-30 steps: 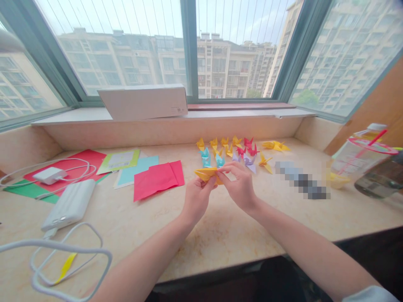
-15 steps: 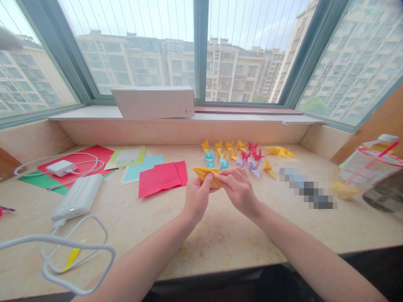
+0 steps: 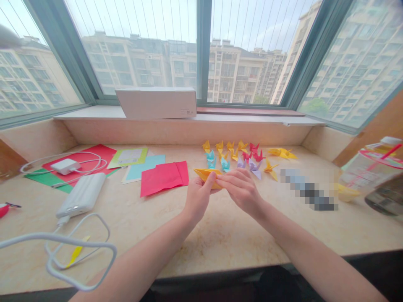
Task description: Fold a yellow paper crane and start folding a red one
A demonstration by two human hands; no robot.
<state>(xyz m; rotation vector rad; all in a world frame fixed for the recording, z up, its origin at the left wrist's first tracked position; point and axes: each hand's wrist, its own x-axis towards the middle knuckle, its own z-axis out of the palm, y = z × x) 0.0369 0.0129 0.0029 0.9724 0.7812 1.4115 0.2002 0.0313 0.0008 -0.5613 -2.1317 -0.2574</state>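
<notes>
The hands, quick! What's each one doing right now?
Left hand: closed, holding the folded yellow paper.
Right hand: closed, pinching the same paper near its right end.

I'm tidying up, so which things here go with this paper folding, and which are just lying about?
Likely part of it:
yellow paper, held in the left hand and right hand
coloured sheets
folded birds

Likely just lying about:
power bank
charger
cable
cup
white box

The pixelated thing: can't tell.
</notes>
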